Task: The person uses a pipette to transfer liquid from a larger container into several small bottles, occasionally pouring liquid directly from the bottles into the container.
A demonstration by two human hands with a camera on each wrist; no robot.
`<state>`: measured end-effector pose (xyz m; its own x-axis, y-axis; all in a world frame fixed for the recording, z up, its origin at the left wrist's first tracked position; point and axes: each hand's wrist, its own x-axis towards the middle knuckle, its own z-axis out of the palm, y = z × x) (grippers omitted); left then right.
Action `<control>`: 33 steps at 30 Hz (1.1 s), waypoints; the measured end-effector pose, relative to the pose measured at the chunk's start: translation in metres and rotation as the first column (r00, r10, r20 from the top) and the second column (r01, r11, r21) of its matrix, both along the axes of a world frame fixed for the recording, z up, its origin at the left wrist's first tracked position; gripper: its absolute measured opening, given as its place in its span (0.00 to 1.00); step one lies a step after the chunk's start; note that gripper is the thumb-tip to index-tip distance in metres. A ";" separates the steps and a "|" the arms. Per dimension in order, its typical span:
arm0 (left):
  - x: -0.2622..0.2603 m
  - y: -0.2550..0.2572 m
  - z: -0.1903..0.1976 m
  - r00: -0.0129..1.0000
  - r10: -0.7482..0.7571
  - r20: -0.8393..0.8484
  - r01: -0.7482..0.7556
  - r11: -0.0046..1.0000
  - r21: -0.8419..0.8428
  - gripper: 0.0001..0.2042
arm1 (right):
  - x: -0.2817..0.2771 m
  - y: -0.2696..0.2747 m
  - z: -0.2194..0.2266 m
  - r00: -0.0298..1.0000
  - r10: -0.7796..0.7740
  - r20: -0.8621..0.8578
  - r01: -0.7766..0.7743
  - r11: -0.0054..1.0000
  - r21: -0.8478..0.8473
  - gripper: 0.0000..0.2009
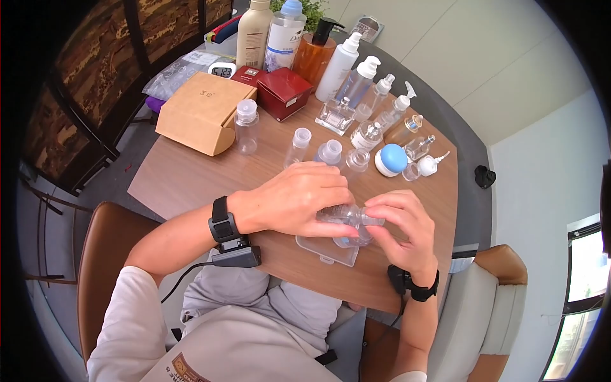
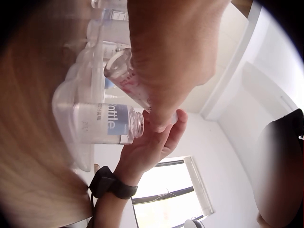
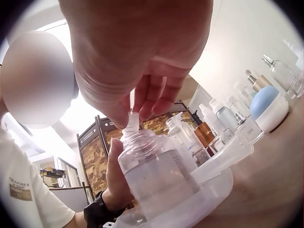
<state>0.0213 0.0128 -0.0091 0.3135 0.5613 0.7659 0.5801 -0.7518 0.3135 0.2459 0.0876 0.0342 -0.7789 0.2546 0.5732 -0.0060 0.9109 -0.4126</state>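
Observation:
My left hand [image 1: 305,194] grips a small clear bottle [image 2: 124,76] with red print, held tilted above the tray. Its top end points toward my right hand [image 1: 408,230], whose thumb and fingertips pinch the translucent cap [image 1: 372,219] at that end. Just below stands an uncapped clear bottle [image 3: 159,183] with a threaded neck and a blue-and-white label, with liquid in it. It stands in a shallow clear plastic tray [image 1: 310,245] near the table's front edge. My left palm and fingers hide much of the held bottle in the head view.
Several clear bottles, among them a capped one [image 1: 247,137], stand beyond my hands. A blue-lidded jar [image 1: 391,160], perfume bottles and pump bottles crowd the right and back of the wooden table [image 1: 172,184]. A cardboard box [image 1: 200,111] and a dark red box [image 1: 284,94] sit at the left.

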 end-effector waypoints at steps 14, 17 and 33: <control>0.001 0.003 0.002 1.000 -0.014 -0.017 0.013 0.999 -0.037 0.18 | 0.041 0.074 -0.055 0.941 -0.232 -0.247 -0.118 0.460 -0.880 0.17; 0.003 0.002 0.007 0.998 -0.001 -0.061 -0.001 0.999 -0.036 0.21 | 0.041 0.082 -0.062 0.928 -0.248 -0.278 -0.170 0.382 -0.908 0.17; 0.007 0.004 0.009 0.979 0.067 -0.190 -0.066 0.998 0.015 0.25 | 0.039 0.082 -0.067 0.942 -0.267 -0.203 -0.083 0.401 -0.912 0.18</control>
<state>0.0287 0.0167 0.0004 0.4164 0.5794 0.7006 0.6774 -0.7117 0.1860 0.2847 0.1695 -0.0329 -0.5689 0.8120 0.1301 -0.2155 0.0055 -0.9765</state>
